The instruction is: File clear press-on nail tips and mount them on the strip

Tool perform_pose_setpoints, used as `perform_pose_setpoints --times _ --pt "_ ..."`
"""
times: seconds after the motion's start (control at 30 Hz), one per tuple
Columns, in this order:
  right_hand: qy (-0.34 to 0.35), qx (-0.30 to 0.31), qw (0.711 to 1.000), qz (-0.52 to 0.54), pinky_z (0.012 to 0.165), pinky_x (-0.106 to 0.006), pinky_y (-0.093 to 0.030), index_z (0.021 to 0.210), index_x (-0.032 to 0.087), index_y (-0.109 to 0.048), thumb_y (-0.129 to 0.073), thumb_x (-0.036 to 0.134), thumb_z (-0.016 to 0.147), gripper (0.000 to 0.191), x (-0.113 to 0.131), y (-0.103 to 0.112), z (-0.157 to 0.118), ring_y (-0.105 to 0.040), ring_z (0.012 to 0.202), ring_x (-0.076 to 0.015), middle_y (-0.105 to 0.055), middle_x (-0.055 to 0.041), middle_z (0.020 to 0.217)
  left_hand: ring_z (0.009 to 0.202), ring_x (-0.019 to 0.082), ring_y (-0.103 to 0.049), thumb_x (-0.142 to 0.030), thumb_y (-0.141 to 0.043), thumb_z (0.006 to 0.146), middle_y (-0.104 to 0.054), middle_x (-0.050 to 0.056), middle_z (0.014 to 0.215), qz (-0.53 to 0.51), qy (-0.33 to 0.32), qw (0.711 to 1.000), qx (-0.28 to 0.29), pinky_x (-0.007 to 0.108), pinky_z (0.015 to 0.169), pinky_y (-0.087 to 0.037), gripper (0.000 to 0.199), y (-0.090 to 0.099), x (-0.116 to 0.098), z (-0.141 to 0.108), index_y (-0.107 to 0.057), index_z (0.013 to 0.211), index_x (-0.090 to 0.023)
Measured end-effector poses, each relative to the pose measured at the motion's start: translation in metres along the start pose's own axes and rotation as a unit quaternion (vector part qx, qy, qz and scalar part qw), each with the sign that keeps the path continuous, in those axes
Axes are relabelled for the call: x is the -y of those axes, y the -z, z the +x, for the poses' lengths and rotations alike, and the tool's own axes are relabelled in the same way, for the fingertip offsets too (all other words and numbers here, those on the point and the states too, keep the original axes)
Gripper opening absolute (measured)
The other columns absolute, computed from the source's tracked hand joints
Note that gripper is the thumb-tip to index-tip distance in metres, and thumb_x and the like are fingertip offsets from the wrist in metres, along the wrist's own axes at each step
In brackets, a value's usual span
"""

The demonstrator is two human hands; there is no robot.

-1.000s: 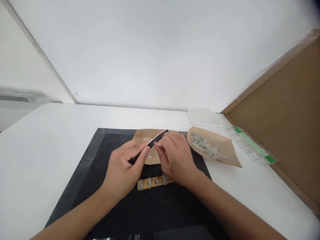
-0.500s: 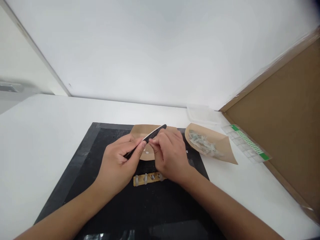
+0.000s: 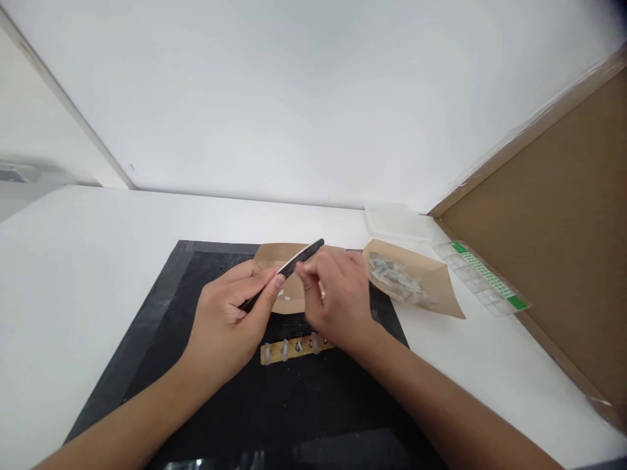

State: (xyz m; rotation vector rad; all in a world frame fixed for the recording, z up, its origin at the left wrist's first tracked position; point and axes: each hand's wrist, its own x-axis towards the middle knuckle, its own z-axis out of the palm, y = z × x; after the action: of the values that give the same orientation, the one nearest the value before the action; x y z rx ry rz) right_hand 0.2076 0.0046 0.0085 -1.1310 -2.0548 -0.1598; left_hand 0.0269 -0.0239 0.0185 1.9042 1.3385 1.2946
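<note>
Black file [image 3: 304, 258] pinched in left hand [image 3: 235, 303], tilted above black mat [image 3: 294, 411]; right hand [image 3: 339, 297] grip pressed together beside it, contents can't be made out. Paper tray [image 3: 291, 306] partly blocked by both hands, yellow strip [image 3: 292, 351] by the right. Clear pieces [image 3: 394, 275] held in second tray [image 3: 438, 266], right; green-labelled case [image 3: 484, 277] beyond

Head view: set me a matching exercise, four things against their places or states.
1. slim black tool
2. yellow strip
3. clear case
4. brown tray at right

A. marked with a green band
B. holding a heap of translucent pieces
C. gripped by the left hand
D. lying flat on the black mat

Pairs: 1-C, 2-D, 3-A, 4-B.
</note>
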Motion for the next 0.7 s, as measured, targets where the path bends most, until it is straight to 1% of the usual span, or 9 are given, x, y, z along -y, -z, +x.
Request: perform_pose_setpoints --times 0.07,0.1,0.17,0.27,0.3,0.37,0.43,0.57,0.7 --pt "-0.011 -0.016 1.0 0.003 0.074 -0.037 -0.032 0.08 0.023 -0.045 -0.052 0.019 0.105 0.026 -0.0001 0.0001 0.0005 -0.05 0.066 -0.0158 -0.055 0.0017 0.071 0.061 0.01 -0.055 -0.025 -0.06 0.102 -0.055 -0.002 0.066 0.0 -0.005 1.0 0.001 0.023 0.057 -0.042 0.039 0.0002 -0.0002 0.0 -0.067 0.063 -0.019" --pt "-0.004 0.001 1.0 0.013 0.075 -0.037 -0.033 0.079 0.023 -0.044 -0.052 0.02 0.104 0.027 -0.0001 0.0002 0.0008 -0.051 0.067 -0.016 -0.055 0.0013 0.071 0.061 0.01 -0.055 -0.024 -0.06 0.102 -0.055 -0.002 0.066 -0.002 -0.007 1.0 0.002 0.023 0.057 -0.042 0.041 0.0002 -0.0001 -0.0002 -0.066 0.061 -0.019" --pt "0.004 0.011 1.0 0.019 0.075 -0.037 -0.033 0.078 0.023 -0.043 -0.053 0.021 0.104 0.028 -0.0001 0.0006 0.0015 -0.052 0.067 -0.0164 -0.057 0.0009 0.071 0.062 0.01 -0.055 -0.023 -0.06 0.102 -0.054 -0.002 0.065 -0.003 -0.008 1.0 0.005 0.023 0.058 -0.042 0.042 0.0002 0.0004 -0.0006 -0.065 0.061 -0.018" --pt "-0.012 -0.02 1.0 -0.007 0.074 -0.037 -0.031 0.078 0.022 -0.044 -0.053 0.019 0.104 0.028 0.0004 0.0021 0.0026 -0.05 0.064 -0.0154 -0.055 0.0019 0.07 0.06 0.01 -0.054 -0.024 -0.059 0.102 -0.052 -0.002 0.065 0.003 -0.007 1.0 0.003 0.023 0.057 -0.041 0.042 -0.0001 0.0009 -0.0011 -0.065 0.061 -0.018" --pt "-0.012 -0.019 1.0 -0.011 0.073 -0.037 -0.031 0.078 0.022 -0.044 -0.052 0.018 0.104 0.028 0.0009 0.0028 0.0028 -0.049 0.064 -0.015 -0.054 0.0022 0.069 0.06 0.01 -0.054 -0.024 -0.059 0.102 -0.051 -0.002 0.064 0.004 -0.01 1.0 0.001 0.023 0.056 -0.041 0.042 -0.0002 0.0009 -0.0012 -0.065 0.061 -0.018" --pt "0.008 0.005 1.0 -0.001 0.074 -0.037 -0.031 0.076 0.022 -0.044 -0.053 0.018 0.104 0.029 0.0022 0.0047 0.0031 -0.049 0.065 -0.0149 -0.054 0.0023 0.069 0.059 0.01 -0.053 -0.024 -0.059 0.102 -0.051 -0.003 0.064 0.002 -0.019 1.0 -0.003 0.022 0.056 -0.04 0.039 -0.0004 0.0007 -0.0009 -0.069 0.065 -0.018" --pt "0.004 -0.001 1.0 0.006 0.074 -0.037 -0.03 0.074 0.022 -0.045 -0.056 0.018 0.103 0.031 0.0025 0.0066 0.0035 -0.049 0.063 -0.0138 -0.055 0.0032 0.067 0.058 0.01 -0.052 -0.024 -0.06 0.102 -0.05 -0.003 0.063 0.001 -0.028 1.0 -0.007 0.022 0.055 -0.04 0.033 -0.0005 0.0003 -0.0004 -0.073 0.072 -0.018" --pt "-0.027 -0.012 0.998 0.047 0.075 -0.036 -0.034 0.083 0.021 -0.053 -0.06 0.018 0.102 0.021 -0.003 0.0094 0.0052 -0.059 0.068 -0.0142 -0.063 0.0027 0.073 0.06 0.009 -0.052 -0.022 -0.061 0.102 -0.051 -0.003 0.066 -0.001 -0.039 0.999 -0.011 0.021 0.056 -0.04 0.036 -0.0005 -0.0005 0.0003 -0.068 0.066 -0.017" --pt "-0.037 -0.015 0.996 0.076 0.076 -0.036 -0.037 0.087 0.022 -0.054 -0.06 0.017 0.101 0.017 -0.007 0.0098 0.0047 -0.062 0.072 -0.0163 -0.067 0.0012 0.077 0.062 0.009 -0.052 -0.019 -0.061 0.101 -0.054 -0.002 0.068 -0.001 -0.053 0.998 -0.017 0.021 0.056 -0.039 0.033 -0.0001 -0.0019 -0.0002 -0.069 0.07 -0.017"
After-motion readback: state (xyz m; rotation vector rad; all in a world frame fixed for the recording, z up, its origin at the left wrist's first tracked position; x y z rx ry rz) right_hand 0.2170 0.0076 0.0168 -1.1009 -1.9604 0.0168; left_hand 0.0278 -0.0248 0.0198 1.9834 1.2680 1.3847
